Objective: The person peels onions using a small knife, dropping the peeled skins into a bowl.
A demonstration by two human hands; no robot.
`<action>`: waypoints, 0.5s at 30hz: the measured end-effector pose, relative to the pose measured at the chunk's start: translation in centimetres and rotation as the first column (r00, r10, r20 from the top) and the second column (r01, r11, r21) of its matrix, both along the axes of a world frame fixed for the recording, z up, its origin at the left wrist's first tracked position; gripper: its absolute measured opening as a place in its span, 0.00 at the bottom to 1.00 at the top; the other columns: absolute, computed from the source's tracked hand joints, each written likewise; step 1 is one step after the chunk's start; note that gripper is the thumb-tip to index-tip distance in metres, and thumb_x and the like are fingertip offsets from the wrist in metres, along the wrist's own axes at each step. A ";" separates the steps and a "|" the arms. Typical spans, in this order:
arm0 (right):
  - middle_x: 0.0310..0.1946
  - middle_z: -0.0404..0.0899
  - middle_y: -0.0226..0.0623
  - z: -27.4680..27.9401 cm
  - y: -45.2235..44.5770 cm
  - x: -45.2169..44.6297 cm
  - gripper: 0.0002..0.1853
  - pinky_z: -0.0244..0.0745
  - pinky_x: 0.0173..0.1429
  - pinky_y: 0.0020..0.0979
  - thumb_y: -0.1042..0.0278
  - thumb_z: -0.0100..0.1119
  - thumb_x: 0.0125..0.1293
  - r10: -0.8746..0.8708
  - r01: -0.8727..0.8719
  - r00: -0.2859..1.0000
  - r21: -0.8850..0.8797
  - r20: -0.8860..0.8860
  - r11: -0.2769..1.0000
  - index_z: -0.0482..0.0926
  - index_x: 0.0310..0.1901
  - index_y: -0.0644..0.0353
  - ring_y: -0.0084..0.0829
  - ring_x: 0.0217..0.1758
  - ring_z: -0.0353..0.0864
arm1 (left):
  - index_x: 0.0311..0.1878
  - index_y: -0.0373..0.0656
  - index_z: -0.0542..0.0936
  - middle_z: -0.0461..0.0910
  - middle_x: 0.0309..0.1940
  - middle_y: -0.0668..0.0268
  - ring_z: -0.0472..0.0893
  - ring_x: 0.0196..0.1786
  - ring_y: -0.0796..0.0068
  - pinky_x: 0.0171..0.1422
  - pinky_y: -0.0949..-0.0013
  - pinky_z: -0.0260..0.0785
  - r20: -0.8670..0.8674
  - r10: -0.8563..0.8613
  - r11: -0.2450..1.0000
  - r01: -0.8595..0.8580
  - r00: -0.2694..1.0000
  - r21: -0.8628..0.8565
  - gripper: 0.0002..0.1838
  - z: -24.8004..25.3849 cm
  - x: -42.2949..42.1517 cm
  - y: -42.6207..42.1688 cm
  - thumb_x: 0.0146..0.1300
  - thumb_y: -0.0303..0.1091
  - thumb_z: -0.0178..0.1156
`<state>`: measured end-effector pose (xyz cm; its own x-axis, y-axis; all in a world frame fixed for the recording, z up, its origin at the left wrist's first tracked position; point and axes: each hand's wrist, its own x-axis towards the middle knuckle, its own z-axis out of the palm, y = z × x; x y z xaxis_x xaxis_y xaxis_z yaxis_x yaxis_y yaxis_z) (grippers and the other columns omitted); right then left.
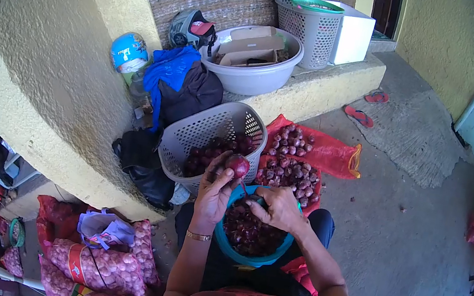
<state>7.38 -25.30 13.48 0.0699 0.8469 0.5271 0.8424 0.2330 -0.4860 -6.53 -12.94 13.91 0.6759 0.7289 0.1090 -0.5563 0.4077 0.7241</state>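
Note:
My left hand (213,194) is closed around a red onion (238,165), held up over the front edge of the grey basket. A thin reddish strip of onion skin (244,188) hangs from it toward my right hand (284,210). That hand is closed on a small dark tool (256,201) whose kind I cannot make out. Below both hands, between my knees, a teal basin (218,233) contains loose dark-red onion skins (251,232). The grey perforated basket (174,144) just beyond holds several red onions (211,151).
Loose onions (300,180) lie on red mesh sacks (336,155) to the right of the basket. A wide tub (254,80) stands on the concrete ledge (335,86). Full net bags (103,270) are piled at lower left. Flip-flops (359,116) lie on the floor.

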 end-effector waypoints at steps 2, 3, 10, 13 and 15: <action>0.19 0.75 0.47 -0.3 -0.1 -0.2 0.19 0.70 0.28 0.44 0.52 0.58 0.64 0.012 -0.012 1.000 -0.005 -0.011 1.000 0.76 0.29 0.63 0.49 0.24 0.77 | 0.66 0.40 0.66 0.73 0.58 0.63 0.75 0.58 0.73 0.60 0.69 0.73 0.006 0.005 1.000 -0.005 1.000 -0.010 0.26 -0.4 0.0 0.4 0.66 0.25 0.59; 0.19 0.76 0.48 -0.4 -0.2 -0.3 0.19 0.70 0.29 0.44 0.52 0.58 0.64 0.040 -0.041 0.999 -0.013 -0.023 0.999 0.77 0.30 0.63 0.49 0.24 0.77 | 0.66 0.40 0.66 0.73 0.58 0.63 0.75 0.58 0.73 0.60 0.69 0.73 0.007 0.005 1.000 -0.005 1.000 -0.011 0.26 -0.5 0.0 0.5 0.66 0.25 0.59; 0.23 0.78 0.50 -8.0 1.2 0.3 0.18 0.73 0.35 0.45 0.52 0.56 0.66 -0.015 0.010 0.997 -0.070 -0.070 0.998 0.80 0.35 0.62 0.50 0.29 0.79 | 0.66 0.36 0.65 0.71 0.61 0.57 0.74 0.62 0.64 0.68 0.56 0.70 0.065 0.070 0.997 -0.069 0.995 -0.026 0.23 -0.8 -0.9 1.2 0.70 0.28 0.54; 0.30 0.81 0.50 -16.2 3.0 1.8 0.20 0.76 0.40 0.43 0.50 0.61 0.60 -0.117 0.124 0.992 -0.388 0.042 0.913 0.81 0.43 0.60 0.49 0.34 0.81 | 0.66 0.37 0.65 0.71 0.61 0.57 0.73 0.63 0.63 0.69 0.53 0.69 0.082 0.055 0.998 -0.053 0.995 -0.029 0.22 -0.6 -1.1 0.9 0.70 0.28 0.53; 0.34 0.82 0.49 -21.0 3.5 2.0 0.22 0.76 0.44 0.45 0.48 0.62 0.58 -0.181 0.200 0.980 -0.396 0.086 0.896 0.82 0.44 0.58 0.47 0.39 0.81 | 0.66 0.37 0.66 0.71 0.62 0.56 0.73 0.64 0.62 0.69 0.52 0.69 0.090 0.051 0.998 -0.048 0.995 -0.032 0.22 -0.3 -1.0 0.4 0.70 0.28 0.53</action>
<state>9.35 -21.78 -7.57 0.2350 0.9599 0.1530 0.8749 -0.1402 -0.4636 -7.56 -12.51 13.61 0.6274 0.7649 0.1459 -0.6393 0.3990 0.6574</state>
